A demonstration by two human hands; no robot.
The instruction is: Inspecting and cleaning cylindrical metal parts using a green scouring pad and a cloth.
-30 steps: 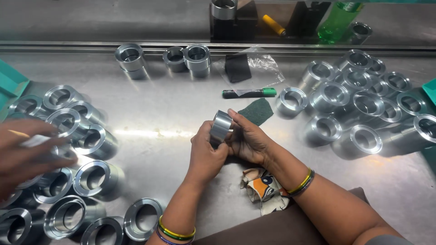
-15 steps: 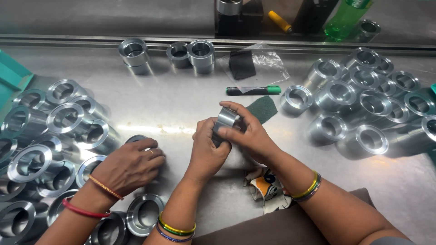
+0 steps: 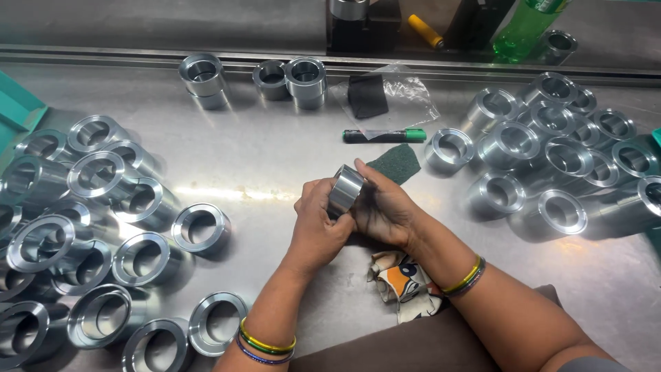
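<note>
Metal ring (image 3: 345, 189), one short machined sleeve, sits between both my hands above the middle of the worktop (image 3: 275, 151). Left hand (image 3: 318, 224) is wrapped around its near side, fingers closed on the rim; right hand (image 3: 385, 210) cups it from the other side, thumb laid along the top edge. Both hands are clamped on the same piece, tilted so the outer wall faces up.

Green scouring pad (image 3: 394, 163) lies just beyond my right hand, touching nothing I hold. Green-capped marker (image 3: 384, 136) rests further back, near a clear plastic bag (image 3: 389, 96) with a dark square in it. Crumpled printed cloth (image 3: 403, 282) lies under my right wrist.

Progress, as a judgement: one heap of rings (image 3: 89, 227) on my left, another heap (image 3: 558, 151) on my right, three more (image 3: 275, 76) at the back edge. I cannot tell which heap is finished and which waits. One piece in hand, many on either side.
</note>
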